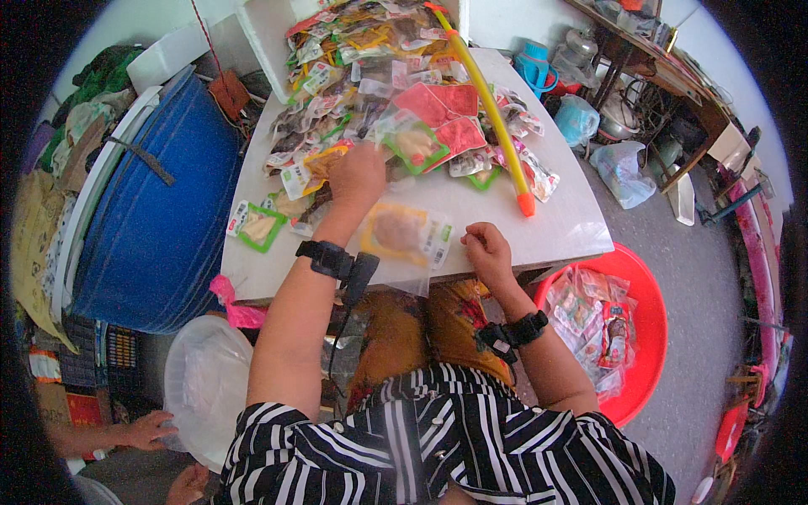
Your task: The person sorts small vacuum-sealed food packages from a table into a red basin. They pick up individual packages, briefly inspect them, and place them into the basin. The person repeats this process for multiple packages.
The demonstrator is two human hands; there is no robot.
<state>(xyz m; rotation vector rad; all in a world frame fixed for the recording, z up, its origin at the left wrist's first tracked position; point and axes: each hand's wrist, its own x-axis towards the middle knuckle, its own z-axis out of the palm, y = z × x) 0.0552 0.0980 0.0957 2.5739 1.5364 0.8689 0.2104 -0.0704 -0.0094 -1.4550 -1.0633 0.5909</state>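
My left hand (pixel 358 175) is over the near edge of a heap of packaged food pouches (pixel 315 120) on the white table; its fingers are turned down and partly hidden, beside a yellow-edged pouch (pixel 312 172). My right hand (pixel 489 251) hovers at the table's front edge with curled fingers; whether it holds anything cannot be told. Between the hands is a blurred yellow-edged pouch (pixel 401 232), with clear plastic hanging below it. A green-edged pouch (pixel 415 146) lies by red packages (pixel 451 104), and another green-edged pouch (pixel 257 226) lies at the left.
A yellow tube with orange ends (pixel 492 113) lies across the table's right side. A red tub (pixel 656 353) of packages stands at the lower right. At left are a blue barrel (pixel 164 208) and a whitish tub (pixel 208 391), with another person's hand (pixel 148 430) at its rim.
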